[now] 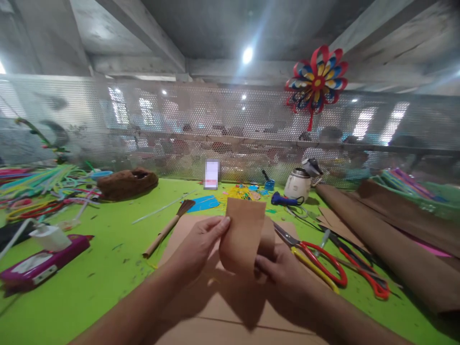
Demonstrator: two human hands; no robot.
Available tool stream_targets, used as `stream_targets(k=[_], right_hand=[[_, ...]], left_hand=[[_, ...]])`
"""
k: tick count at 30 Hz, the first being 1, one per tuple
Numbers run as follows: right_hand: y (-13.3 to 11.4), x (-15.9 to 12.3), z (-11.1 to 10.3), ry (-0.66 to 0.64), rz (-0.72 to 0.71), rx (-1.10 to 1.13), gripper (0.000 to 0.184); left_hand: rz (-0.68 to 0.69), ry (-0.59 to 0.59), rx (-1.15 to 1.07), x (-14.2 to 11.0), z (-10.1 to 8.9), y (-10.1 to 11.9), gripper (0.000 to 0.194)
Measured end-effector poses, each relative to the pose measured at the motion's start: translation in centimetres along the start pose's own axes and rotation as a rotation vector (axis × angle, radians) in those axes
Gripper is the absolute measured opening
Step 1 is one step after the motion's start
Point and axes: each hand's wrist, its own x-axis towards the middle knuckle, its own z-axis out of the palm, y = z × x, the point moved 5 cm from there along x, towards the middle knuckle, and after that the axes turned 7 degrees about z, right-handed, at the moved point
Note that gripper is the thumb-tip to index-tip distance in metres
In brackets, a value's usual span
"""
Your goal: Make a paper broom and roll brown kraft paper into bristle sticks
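Note:
A curved piece of brown paper [243, 235] is held up between my two hands, over the middle of the table. My left hand [203, 239] pinches its left edge between thumb and fingers. Lower down on the right side, my right hand [278, 263] grips the same piece where it bends back on itself; some of those fingers are hidden behind it. Beneath both hands lie flat brown sheets [201, 330], with the paper's shadow across them. Just right of my right hand rest scissors [316, 261] with one red and one yellow handle.
On the left are a purple power strip [46, 263], a small broom [168, 227] and a brown lumpy object [127, 183]. A white kettle [297, 186], a blue-handled tool [286, 199], red-handled scissors [362, 268] and a brown paper roll [391, 244] stand or lie right.

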Motion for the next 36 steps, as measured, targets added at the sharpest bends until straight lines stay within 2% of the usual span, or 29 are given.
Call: stream_targets(k=[2, 5, 8, 12, 14, 16, 19, 24, 27, 29, 31, 33, 36], right_hand=[[-0.3, -0.8, 1.4, -0.088, 0.012, -0.057, 0.019], [-1.5, -1.6, 2.2, -0.176, -0.008, -0.177, 0.013], [-3.1, -2.3, 2.4, -0.245, -0.079, -0.273, 0.018], [-4.4, -3.2, 2.7, -0.344, -0.152, -0.404, 0.019], [-4.2, -3.4, 2.9, -0.369, -0.139, -0.495, 0.017], [-3.7, -3.3, 3.0, -0.368, -0.110, -0.550, 0.018], [-2.9, -3.1, 3.2, -0.381, -0.120, -0.541, 0.020], [-1.8, -2.8, 2.2, -0.443, -0.085, -0.418, 0.032], [-2.5, -2.6, 0.6, -0.449, -0.091, -0.310, 0.054], [-3.6, -2.5, -0.1, -0.464, -0.167, -0.198, 0.057], [-4.5, -2.3, -0.5, -0.443, -0.237, -0.112, 0.052], [-4.9, -1.9, -0.9, -0.343, -0.269, -0.079, 0.042], [-4.8, -1.5, -1.6, -0.170, -0.296, -0.089, 0.026]], left_hand=[[-0.074, -0.024, -0.130, -0.1, 0.2, -0.4, 0.029], [-0.152, 0.016, -0.209, -0.2, -0.2, -1.2, 0.028], [-0.184, 0.052, -0.239, -0.1, -0.7, -1.5, 0.026], [-0.281, -0.095, -0.291, -0.3, 0.2, -1.5, 0.026], [-0.260, -0.104, -0.328, -0.3, 0.3, -1.5, 0.024], [-0.199, -0.058, -0.356, -0.3, 0.3, -1.5, 0.021], [-0.160, -0.013, -0.353, -0.4, 0.3, -1.8, 0.017], [-0.053, 0.038, -0.114, -0.8, -0.3, -1.4, 0.019], [0.060, 0.010, 0.047, -1.0, -0.3, -0.5, 0.019], [0.109, -0.041, 0.114, -1.2, 0.0, 0.0, 0.026], [0.113, -0.093, 0.163, -1.5, 0.4, 0.1, 0.042], [0.098, -0.144, 0.199, -1.7, 0.9, -0.1, 0.053], [0.110, -0.205, 0.231, -1.9, 1.5, -0.4, 0.054]])
